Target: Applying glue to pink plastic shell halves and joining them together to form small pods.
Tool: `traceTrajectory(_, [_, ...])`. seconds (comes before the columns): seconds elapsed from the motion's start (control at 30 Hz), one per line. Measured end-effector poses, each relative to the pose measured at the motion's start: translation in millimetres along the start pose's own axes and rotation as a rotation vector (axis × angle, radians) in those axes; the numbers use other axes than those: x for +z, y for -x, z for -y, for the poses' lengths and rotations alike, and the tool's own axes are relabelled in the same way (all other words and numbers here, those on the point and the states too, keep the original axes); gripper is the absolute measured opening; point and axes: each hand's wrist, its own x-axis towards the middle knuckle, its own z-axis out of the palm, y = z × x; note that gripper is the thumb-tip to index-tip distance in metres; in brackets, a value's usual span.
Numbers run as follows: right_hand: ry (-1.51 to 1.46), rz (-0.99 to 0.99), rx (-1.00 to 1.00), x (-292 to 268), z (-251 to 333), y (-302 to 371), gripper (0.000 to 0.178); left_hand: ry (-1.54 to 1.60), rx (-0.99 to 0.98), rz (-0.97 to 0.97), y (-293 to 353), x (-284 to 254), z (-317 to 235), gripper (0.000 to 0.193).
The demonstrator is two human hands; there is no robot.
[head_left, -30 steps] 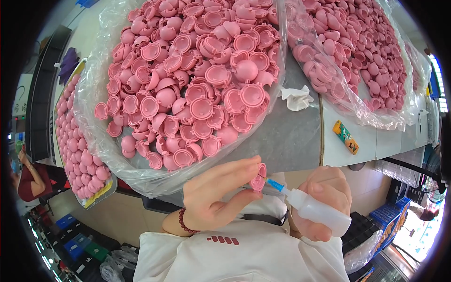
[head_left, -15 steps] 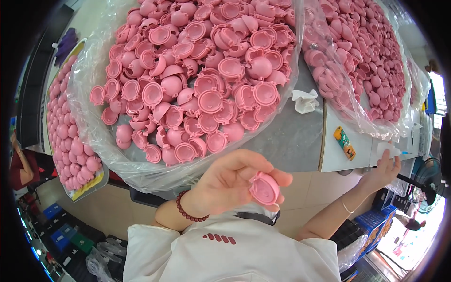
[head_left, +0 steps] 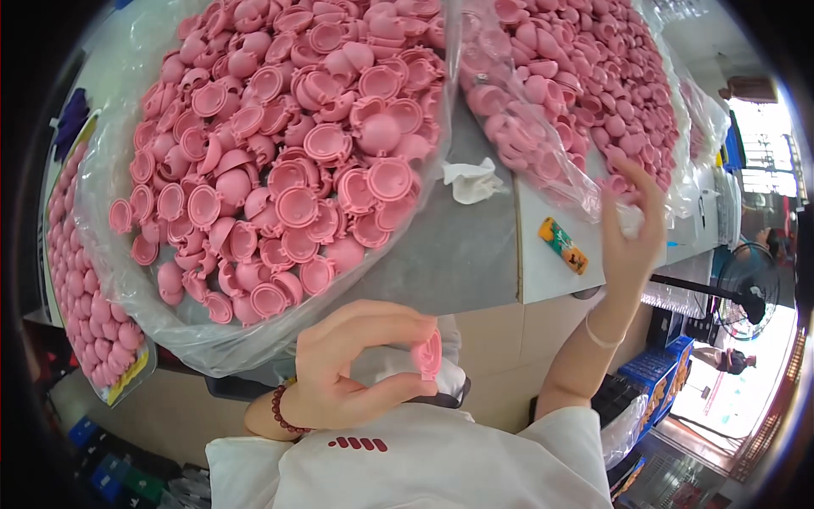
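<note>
My left hand point(head_left: 360, 360) pinches a pink half-shell point(head_left: 430, 355) between thumb and fingertips, its rim now nearly edge-on, in front of my white shirt. Over at the right, my right hand point(head_left: 634, 229) is raised at the near edge of a second heap of pink half-shells point(head_left: 585, 72). Thumb and fingers are apart in a curve, and pink pieces show between them; none is plainly gripped. In front of me lies a large heap of pink half-shells point(head_left: 292, 182) in a clear plastic bag point(head_left: 225, 352), many showing their hollow sides.
Rounded pink pieces fill a tray point(head_left: 131, 373) at the far left. A crumpled white tissue point(head_left: 473, 181) and an orange-and-green packet point(head_left: 563, 246) lie on the table between and below the heaps. A fan point(head_left: 746, 284) and blue boxes point(head_left: 657, 377) stand at the right.
My right hand has moved from the table's right edge up to the second heap. My left hand has turned the half-shell from face-on to nearly edge-on. The whole view has shifted.
</note>
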Motion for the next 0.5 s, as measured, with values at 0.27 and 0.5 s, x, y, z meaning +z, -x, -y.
traceTrajectory(0.27, [-0.299, 0.393, 0.27, 27, -29, -29, 0.024, 0.56, -0.364, -0.004, 4, 4, 3, 0.047])
traceTrajectory(0.5, [-0.828, 0.256, 0.361, -5, 22, -3, 0.019, 0.626, -0.397, -0.034, 4, -1, 4, 0.047])
